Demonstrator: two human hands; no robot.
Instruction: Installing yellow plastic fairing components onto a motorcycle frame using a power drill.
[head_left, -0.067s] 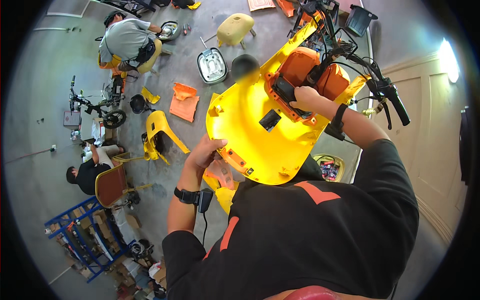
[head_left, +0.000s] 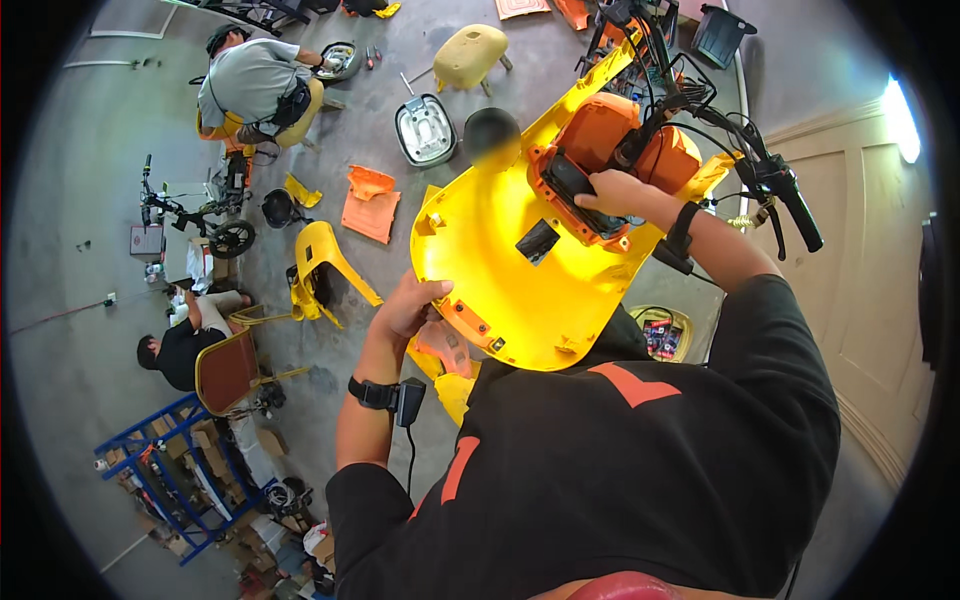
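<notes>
A large yellow plastic scooter panel is tilted in front of me. My left hand grips its lower left edge, thumb on top and fingers hidden underneath. Set into its upper right is an orange plastic frame with a dark black part inside. My right hand is closed at that black part, its fingers curled against the edge; the fingertips are partly hidden. An orange strip with bolts runs along the panel's near left edge. Just beyond my right hand are orange covers.
Handlebars with cables stand at the right. A yellow stool, an open seat shell, orange panels and a yellow cover sit on the floor. Two people work at the left, near a blue shelf.
Very little differs. My right hand and the panel have shifted slightly to the left, with both hands staying in the same places on the parts.
</notes>
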